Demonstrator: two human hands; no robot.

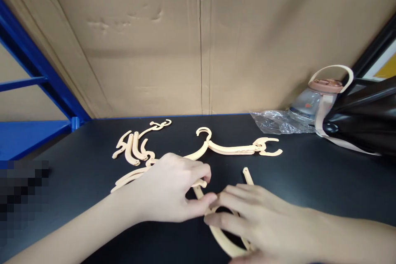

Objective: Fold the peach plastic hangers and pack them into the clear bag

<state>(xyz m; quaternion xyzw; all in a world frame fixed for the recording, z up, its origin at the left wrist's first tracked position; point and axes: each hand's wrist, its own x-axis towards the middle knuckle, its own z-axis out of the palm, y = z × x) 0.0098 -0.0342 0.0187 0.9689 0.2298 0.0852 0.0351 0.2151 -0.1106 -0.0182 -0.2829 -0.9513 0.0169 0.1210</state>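
Note:
My left hand (177,185) is closed with curled fingers on a cream plastic hanger part, whose tip shows beneath its index finger. Close beside it, my right hand (256,214) grips a curved cream hanger arm (224,241) low over the table's front. Its fingers hide much of this piece, and a straight cream strip (247,175) sticks out behind the knuckles. Beyond both hands lies an unfolded cream folding hanger (230,148), its hook (204,132) pointing to the back. A clip-like end (269,147) sits at its right; my left hand partly covers its left side.
Several loose cream hanger parts (133,148) lie at the left of the black table (309,173). At the back right are crinkled clear plastic (272,121), a strapped bottle (315,99) and a black bag (368,115). Cardboard (139,49) stands behind; a blue frame (37,57) is left.

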